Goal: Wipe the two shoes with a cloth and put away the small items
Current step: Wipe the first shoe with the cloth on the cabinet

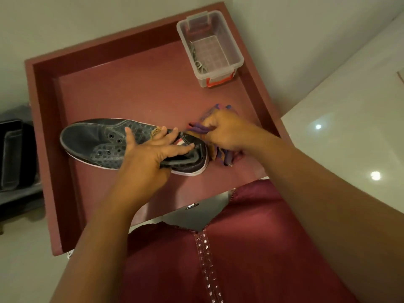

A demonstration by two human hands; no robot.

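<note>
One clear bin (227, 55), metal clips (197, 60) inside

A dark grey shoe (105, 147) with a dotted, perforated pattern and white sole edging is lying on a maroon counter (135, 95), beside a purple-and-orange striped cloth (215, 154) and a clear box (211, 47) bearing an orange-red latch.

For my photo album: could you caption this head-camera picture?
Left hand steadies a dark shoe while the right hand wipes its heel with a striped cloth.
</note>
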